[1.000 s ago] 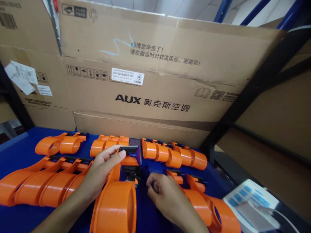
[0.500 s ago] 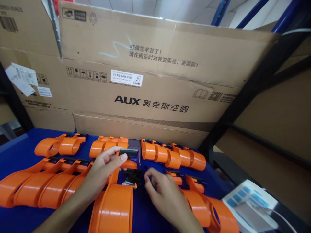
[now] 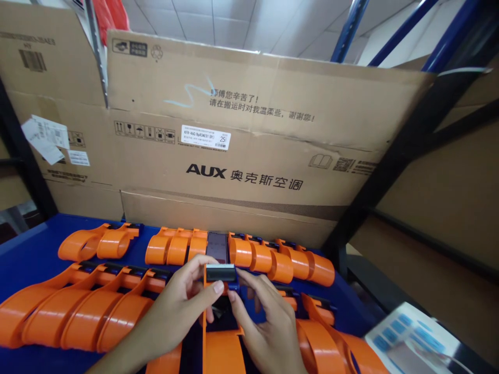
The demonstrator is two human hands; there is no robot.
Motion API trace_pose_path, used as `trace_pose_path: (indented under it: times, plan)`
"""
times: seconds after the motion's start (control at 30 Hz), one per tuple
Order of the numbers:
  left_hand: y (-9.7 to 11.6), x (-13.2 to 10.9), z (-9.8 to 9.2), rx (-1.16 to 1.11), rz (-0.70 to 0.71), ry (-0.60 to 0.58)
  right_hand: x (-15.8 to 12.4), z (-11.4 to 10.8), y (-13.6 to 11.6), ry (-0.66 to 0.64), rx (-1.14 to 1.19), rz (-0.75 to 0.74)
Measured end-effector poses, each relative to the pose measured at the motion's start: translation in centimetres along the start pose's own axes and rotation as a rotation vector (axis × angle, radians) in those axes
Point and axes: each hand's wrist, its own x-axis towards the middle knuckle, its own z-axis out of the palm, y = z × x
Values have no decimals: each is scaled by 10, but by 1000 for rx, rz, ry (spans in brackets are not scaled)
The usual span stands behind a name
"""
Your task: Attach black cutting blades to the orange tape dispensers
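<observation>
An orange tape dispenser (image 3: 223, 353) with a black roller and a serrated metal cutting edge stands upright in front of me. My left hand (image 3: 191, 293) grips its head from the left, thumb lying below the roller. From the right, my right hand (image 3: 265, 317) closes its thumb and forefinger around the dark blue piece at the roller's end. Some small black pieces (image 3: 221, 306) show behind the dispenser, mostly hidden. More orange tape dispensers (image 3: 83, 311) lie in a row to the left, and others (image 3: 323, 343) to the right.
Along the back of the blue tabletop (image 3: 23, 244) runs another row of dispensers (image 3: 261, 257), with a dark phone-like slab (image 3: 217, 246) among them. A large cardboard sheet (image 3: 249, 208) walls off the back. At right are a black post (image 3: 366, 192) and a white-and-blue box (image 3: 409, 332).
My right hand has come up to the dispenser's head and taken hold of its blue end. My left hand, with the dispenser, has shifted right and lower in view; the camera has tilted up slightly.
</observation>
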Motion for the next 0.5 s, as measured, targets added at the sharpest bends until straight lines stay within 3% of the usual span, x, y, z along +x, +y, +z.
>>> trace_pose_path:
  times: [0.5]
  plan:
    - [-2, -1, -4, -15, 62, -120, -5, 4, -2, 0, 44, -156]
